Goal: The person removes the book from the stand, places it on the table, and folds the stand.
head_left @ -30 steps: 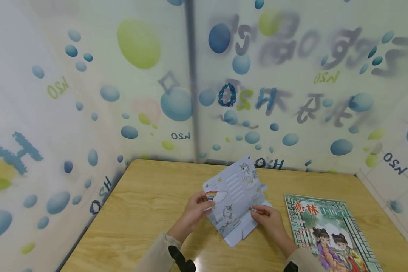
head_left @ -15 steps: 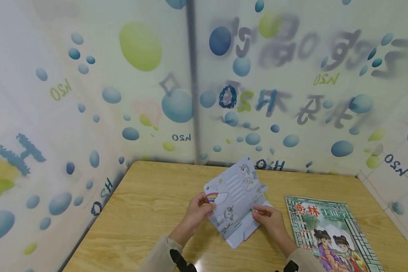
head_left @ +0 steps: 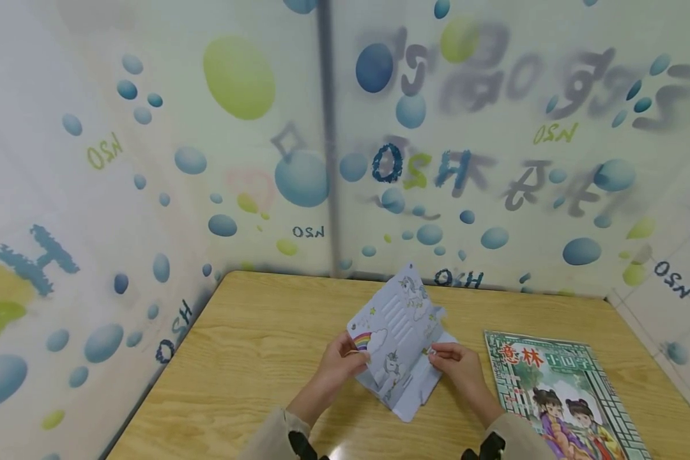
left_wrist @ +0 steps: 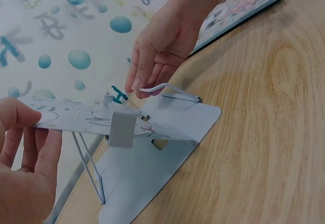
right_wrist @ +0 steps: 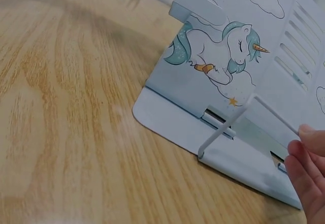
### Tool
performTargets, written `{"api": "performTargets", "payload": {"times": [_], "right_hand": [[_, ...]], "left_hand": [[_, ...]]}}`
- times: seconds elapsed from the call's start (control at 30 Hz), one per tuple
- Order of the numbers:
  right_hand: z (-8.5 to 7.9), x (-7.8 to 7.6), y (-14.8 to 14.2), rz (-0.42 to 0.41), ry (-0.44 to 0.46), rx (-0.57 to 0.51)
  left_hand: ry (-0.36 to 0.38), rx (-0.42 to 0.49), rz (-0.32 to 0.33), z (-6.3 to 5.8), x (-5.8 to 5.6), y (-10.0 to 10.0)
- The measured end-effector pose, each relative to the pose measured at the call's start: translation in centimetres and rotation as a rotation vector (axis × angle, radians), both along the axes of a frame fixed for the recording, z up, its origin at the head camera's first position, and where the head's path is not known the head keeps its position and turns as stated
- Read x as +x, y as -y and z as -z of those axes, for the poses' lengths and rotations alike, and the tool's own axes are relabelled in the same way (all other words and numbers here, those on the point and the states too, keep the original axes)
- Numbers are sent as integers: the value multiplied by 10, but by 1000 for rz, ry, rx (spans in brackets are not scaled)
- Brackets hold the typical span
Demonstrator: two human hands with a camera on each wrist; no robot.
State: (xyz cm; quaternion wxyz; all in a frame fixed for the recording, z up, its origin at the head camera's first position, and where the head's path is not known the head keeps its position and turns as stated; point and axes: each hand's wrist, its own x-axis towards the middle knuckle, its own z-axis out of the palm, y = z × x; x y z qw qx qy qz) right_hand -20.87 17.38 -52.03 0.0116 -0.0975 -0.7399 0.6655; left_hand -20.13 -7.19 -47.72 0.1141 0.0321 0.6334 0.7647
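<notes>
A white metal book stand (head_left: 391,326) printed with unicorns, a rainbow and clouds stands tilted up on the table. My left hand (head_left: 335,367) grips the left edge of its slotted panel, thumb on the printed face. At the stand's lower right, my right hand (head_left: 459,369) pinches a bent white wire arm (right_wrist: 227,125) between thumb and fingertips. This arm rises from the edge of the flat base plate (right_wrist: 167,121). In the left wrist view, thin wire legs (left_wrist: 85,163) run between the raised panel and the base.
To the right lies a magazine (head_left: 558,377) with two cartoon figures on its cover. The wooden table (head_left: 253,332) ends at the back against a white curtain-like wall (head_left: 247,172) with blue and green dots.
The stand's panel has turned slightly and shifted a little to the right, with my left hand moving along. My right hand still pinches the wire arm.
</notes>
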Motion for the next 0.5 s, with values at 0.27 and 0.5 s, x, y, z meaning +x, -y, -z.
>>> {"api": "performTargets", "payload": {"times": [0.27, 0.5], "right_hand": [[-1, -3, 1, 7, 21, -33], [-4, -5, -1, -32, 56, 13]], "left_hand": [[4, 56, 83, 5, 5, 3], [-9, 109, 176, 6, 9, 4]]}}
